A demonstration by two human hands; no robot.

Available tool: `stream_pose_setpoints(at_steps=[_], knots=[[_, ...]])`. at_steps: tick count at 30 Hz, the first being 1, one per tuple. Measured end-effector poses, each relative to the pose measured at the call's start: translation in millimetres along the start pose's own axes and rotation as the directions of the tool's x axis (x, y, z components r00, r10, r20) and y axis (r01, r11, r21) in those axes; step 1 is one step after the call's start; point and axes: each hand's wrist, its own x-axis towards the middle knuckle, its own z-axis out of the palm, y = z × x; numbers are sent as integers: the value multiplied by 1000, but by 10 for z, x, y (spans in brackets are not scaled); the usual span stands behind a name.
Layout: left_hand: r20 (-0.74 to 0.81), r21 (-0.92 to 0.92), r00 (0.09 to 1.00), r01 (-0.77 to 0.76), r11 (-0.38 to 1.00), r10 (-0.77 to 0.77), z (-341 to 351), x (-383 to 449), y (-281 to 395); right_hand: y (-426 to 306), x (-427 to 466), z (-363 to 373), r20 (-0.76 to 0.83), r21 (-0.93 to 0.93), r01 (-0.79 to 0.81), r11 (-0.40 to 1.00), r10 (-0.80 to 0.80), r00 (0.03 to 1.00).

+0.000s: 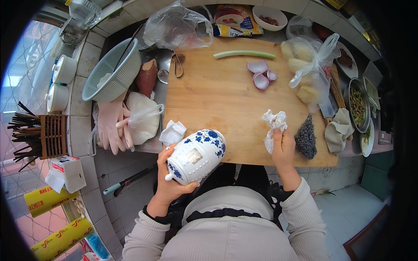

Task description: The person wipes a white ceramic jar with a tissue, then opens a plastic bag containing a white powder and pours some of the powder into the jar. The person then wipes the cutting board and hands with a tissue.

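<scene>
My left hand [173, 176] grips a white porcelain jar [199, 153] with blue flowers and rows of raised dots. The jar lies tilted over the front edge of the wooden cutting board [209, 98], its knobbed lid end towards me. A crumpled white tissue [274, 122] is pinched in my right hand [284, 150], above the board's right front part. To the right of that hand lies a grey steel-wool scourer [306, 138]. Another crumpled tissue [173, 132] rests at the board's left front edge, behind my left hand.
Red onion pieces [260, 81] and a scallion stalk [244, 54] lie on the board. A bag of potatoes [303, 65], a cleaver [327, 107] and a cloth [339, 130] are at right. Leftwards are a colander [112, 75], pink gloves [112, 124] and a peeler [177, 65].
</scene>
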Motion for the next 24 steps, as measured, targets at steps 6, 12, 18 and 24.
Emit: stream_pose_setpoints(at_steps=[6,12,18,24], knots=[[-81,4,996,40,999,-39,-101,-9,87,336,143,56,-54,-451,212,867,-264,963],[-111,-61,990,85,995,-91,-46,100,239,37,-436,838,596,-268,737,620,-494,632],[-5,399,1000,-3,917,5,15,445,528,-220,-484,754,807,24,516,856,-321,495],[47,605,995,46,795,-93,243,790,787,-158,-63,237,155,68,269,961,-277,948]])
